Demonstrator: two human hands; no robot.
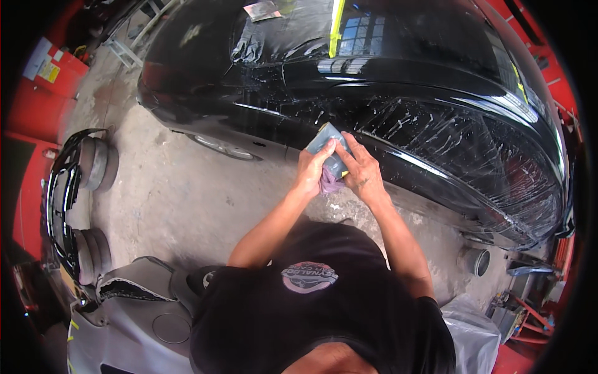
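Observation:
In front of my chest, a grey-blue piece of what looks like sandpaper (330, 133) is held between both hands, tilted, with a brownish edge at its top. My left hand (309, 167) grips its left side, thumb across its face. Closed on its right side is my right hand (364, 171), its thumb meeting the left thumb near the middle. A crumpled purple cloth (331, 183) hangs below the sheet between the hands; which hand holds it I cannot tell. Just beyond is the side of a black car (268, 93), partly under clear plastic film (492, 162).
Yellow masking tape (336, 28) runs over the car. At left, a black bumper-like part (53, 199) stands by several stacked grey rings (98, 163). Grey body panels (140, 318) lie lower left. A grey bucket (476, 261) stands on the concrete floor (168, 187) at right.

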